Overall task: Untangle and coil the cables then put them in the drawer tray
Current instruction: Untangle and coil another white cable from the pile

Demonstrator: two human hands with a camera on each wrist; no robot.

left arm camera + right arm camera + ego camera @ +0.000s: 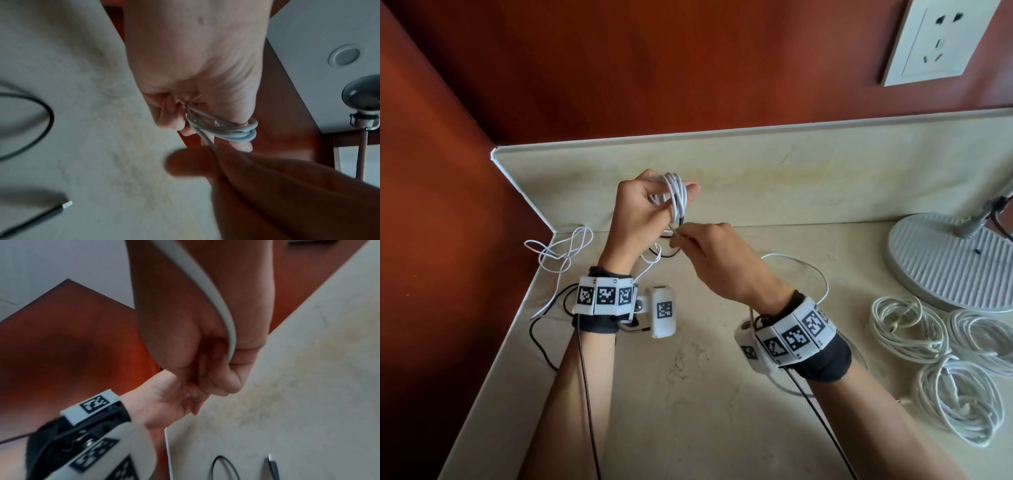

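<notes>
The left hand is raised above the desk, its fingers curled round a white cable coil wound in several loops. Just right of that coil, the right hand pinches the cable's loose strand between thumb and fingers. A tangle of white cable lies on the desk left of the coil, and three finished coils rest well to its right, beside a lamp base.
</notes>
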